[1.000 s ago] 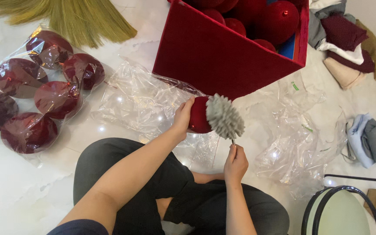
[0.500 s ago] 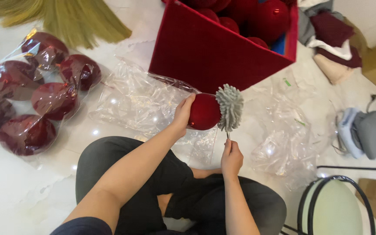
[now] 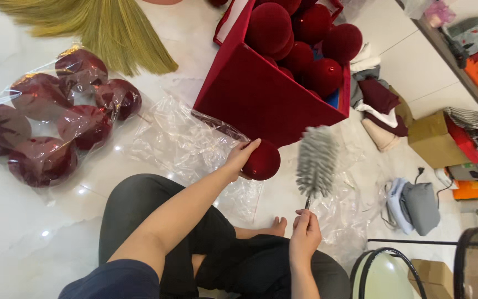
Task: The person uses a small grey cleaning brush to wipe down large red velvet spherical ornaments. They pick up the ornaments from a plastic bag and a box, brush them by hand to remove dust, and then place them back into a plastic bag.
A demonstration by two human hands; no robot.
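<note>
My left hand [image 3: 240, 158] grips a dark red velvety ball [image 3: 262, 160] and holds it up in front of me. My right hand [image 3: 304, 237] pinches the thin handle of a grey bristle brush [image 3: 315, 161], whose head stands upright just right of the ball, a small gap apart from it. Behind both stands a red box [image 3: 261, 99] filled with several more red balls [image 3: 301, 39]. I sit cross-legged on the white floor.
A clear bag of several red balls [image 3: 51, 124] lies at the left, with a straw broom [image 3: 100, 25] above it. Loose clear plastic wrap [image 3: 183, 144] covers the floor ahead. Folded cloths [image 3: 380, 108], cardboard boxes [image 3: 432, 138] and a round black-framed stool [image 3: 385, 274] sit at the right.
The brush has pulled off the ball to the right and now stands upright beside it. The view has shifted, showing more of the box's inside.
</note>
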